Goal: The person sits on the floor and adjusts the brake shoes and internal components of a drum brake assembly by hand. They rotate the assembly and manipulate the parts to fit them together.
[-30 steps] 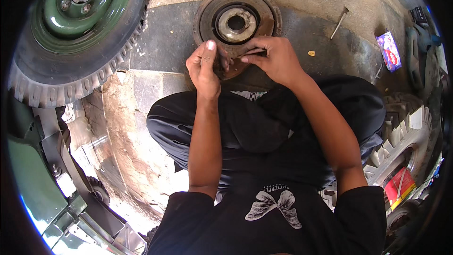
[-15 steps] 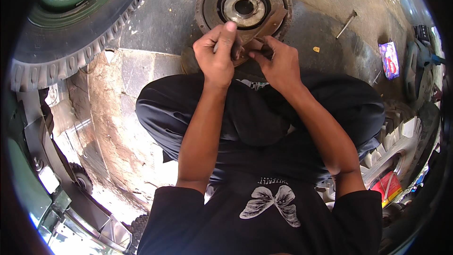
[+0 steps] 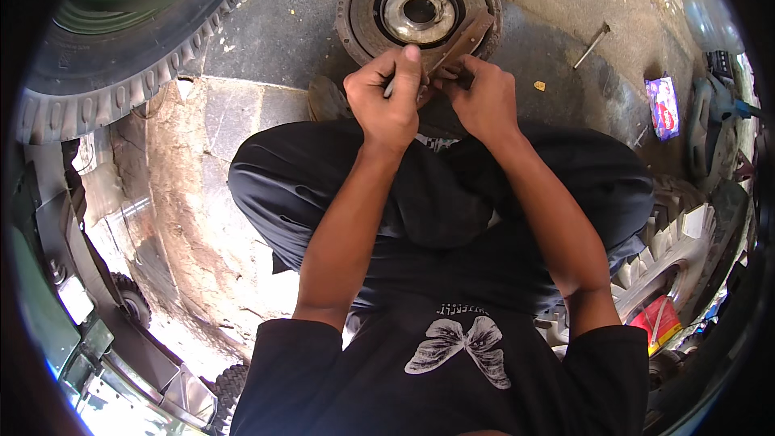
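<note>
- Centrally, the left hand (image 3: 385, 111) is curled, thumb uppermost, around a slender grey rod (image 3: 389, 89), its far end hidden.
- Beside it, the right hand (image 3: 486, 102) bends its fingers at the near end of a brown strip (image 3: 470, 34); whether they grip it cannot be told.
- Compared with one second earlier, the hands lie closer together, suggesting work concentrated at one spot.
- Beyond, the round metal disc (image 3: 359, 12) lies under the strip.
- Outermost: a bolt (image 3: 592, 46), right; a tyre (image 3: 105, 69), left.
</note>
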The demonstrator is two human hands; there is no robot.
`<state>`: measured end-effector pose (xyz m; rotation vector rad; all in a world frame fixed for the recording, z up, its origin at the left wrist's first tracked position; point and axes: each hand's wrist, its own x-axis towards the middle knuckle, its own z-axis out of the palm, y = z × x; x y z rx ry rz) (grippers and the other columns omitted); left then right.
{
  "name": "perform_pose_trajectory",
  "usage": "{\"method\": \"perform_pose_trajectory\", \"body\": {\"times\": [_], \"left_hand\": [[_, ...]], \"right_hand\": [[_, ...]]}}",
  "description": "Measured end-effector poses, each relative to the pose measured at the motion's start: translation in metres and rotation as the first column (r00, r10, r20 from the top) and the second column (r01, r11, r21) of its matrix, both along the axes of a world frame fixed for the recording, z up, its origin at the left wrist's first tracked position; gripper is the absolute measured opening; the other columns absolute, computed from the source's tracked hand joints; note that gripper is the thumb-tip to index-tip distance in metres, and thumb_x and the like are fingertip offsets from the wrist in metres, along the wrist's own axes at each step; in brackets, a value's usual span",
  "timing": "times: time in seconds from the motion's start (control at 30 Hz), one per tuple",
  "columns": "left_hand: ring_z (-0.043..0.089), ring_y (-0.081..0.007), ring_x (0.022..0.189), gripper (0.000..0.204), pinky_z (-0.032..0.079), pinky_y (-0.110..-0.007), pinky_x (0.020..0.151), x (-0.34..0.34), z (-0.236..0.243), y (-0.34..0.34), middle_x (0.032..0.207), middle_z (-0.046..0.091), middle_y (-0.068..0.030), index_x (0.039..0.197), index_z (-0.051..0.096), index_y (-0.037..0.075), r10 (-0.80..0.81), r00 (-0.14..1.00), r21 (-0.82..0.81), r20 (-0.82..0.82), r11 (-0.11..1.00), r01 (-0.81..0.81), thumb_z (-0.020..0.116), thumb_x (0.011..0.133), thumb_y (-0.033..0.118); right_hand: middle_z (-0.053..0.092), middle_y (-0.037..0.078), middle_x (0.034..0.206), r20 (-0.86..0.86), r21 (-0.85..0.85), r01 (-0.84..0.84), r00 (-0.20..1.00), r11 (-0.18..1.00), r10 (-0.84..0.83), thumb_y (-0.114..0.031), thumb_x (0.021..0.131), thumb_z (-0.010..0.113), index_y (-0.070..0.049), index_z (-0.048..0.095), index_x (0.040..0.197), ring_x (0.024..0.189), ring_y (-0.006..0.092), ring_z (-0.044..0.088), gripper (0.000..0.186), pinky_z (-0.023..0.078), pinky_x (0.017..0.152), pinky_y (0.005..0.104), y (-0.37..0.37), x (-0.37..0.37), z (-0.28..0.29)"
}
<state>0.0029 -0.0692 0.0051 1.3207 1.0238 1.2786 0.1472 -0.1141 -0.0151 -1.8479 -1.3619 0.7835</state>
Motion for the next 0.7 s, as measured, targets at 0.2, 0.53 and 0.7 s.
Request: {"method": "perform_pose_trajectory", "body": {"times": [0.2,0.53,0.7], "left_hand": [[0.05,-0.0084,0.051,0.046,0.037,-0.027,0.049,-0.001,-0.005,0.003,0.061,0.06,-0.004,0.07,0.064,-0.002,0.008,1.0,0.042,-0.029,0.999,-0.006,0.06,0.109,0.022],[0.051,-0.0092,0.051,0.047,0.036,-0.027,0.048,0.0,0.002,-0.002,0.064,0.063,-0.0059,0.072,0.065,-0.002,-0.004,1.0,0.0,-0.027,1.0,0.004,0.058,0.11,0.024],[0.051,-0.009,0.051,0.047,0.036,-0.027,0.048,0.002,-0.005,0.0,0.063,0.062,-0.0058,0.07,0.063,-0.001,-0.025,0.999,0.032,-0.029,0.999,0.026,0.058,0.109,0.024]], "right_hand": [[0.078,0.02,0.099,0.097,-0.099,-0.024,0.995,0.995,0.034,-0.018,0.084,0.086,-0.007,0.08,0.109,0.095,0.04,0.076,0.028,0.059,0.082,0.0436,0.003,0.004,0.007],[0.074,0.025,0.091,0.009,0.047,-0.072,0.997,0.996,0.071,-0.02,0.083,0.085,-0.003,0.08,0.099,0.091,0.0451,0.072,0.023,0.057,0.082,0.0496,-0.006,-0.003,0.004],[0.075,0.024,0.093,-0.002,-0.027,-0.027,1.0,0.999,0.027,-0.019,0.083,0.084,-0.006,0.081,0.103,0.093,0.0438,0.073,0.023,0.057,0.085,0.0489,0.002,0.003,-0.006]]}}
